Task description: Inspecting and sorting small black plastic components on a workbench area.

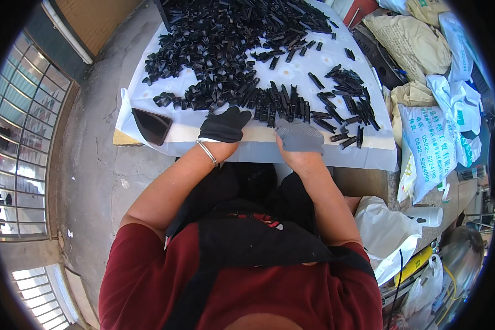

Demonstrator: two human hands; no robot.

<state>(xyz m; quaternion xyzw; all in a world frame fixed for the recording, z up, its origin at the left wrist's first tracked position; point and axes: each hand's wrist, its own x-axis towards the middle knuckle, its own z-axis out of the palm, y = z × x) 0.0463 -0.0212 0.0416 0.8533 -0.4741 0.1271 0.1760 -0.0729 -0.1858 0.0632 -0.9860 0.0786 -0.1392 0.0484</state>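
My left hand (225, 127), in a black glove with a bracelet at the wrist, is closed at the table's near edge. My right hand (301, 136), in a grey glove, is closed a little to the right of it. If either hand holds anything, the gloves hide it. Just beyond both hands lies a row of narrow black plastic pieces (283, 103). Curved black plastic pieces (203, 93) lie in a loose heap past my left hand. More slim black pieces (349, 82) are scattered beyond my right hand.
A white sheet (151, 58) covers the table. A dark phone-like slab (151, 126) lies near its left corner. Stuffed sacks (415, 47) and a printed white bag (423, 148) crowd the right side. A white plastic bag (388, 236) is by my right elbow.
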